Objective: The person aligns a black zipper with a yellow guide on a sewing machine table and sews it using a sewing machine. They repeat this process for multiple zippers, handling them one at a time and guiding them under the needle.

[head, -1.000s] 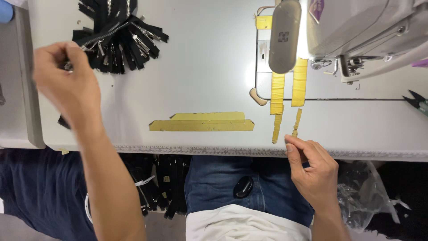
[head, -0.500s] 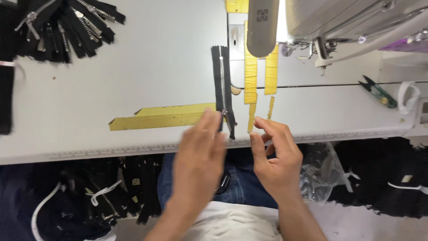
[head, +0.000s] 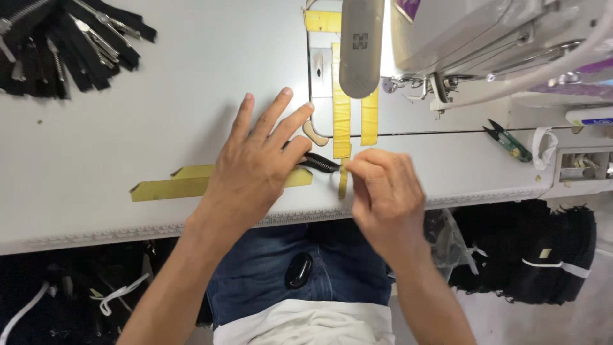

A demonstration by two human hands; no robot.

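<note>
Hands at table edge: left hand [head: 255,169] spread flat, pinning black zipper strip [head: 317,162] beside yellow tape strips [head: 342,121]. Right hand [head: 386,191] fingers curled closed, apparently pinching its end; contact hidden. Zipper likely light, limp; best held by tape edges.

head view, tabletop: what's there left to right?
pile of black zippers → yellow strip → left hand flat on a black zipper → right hand → thread snips → small tray at the table's right edge.
</note>
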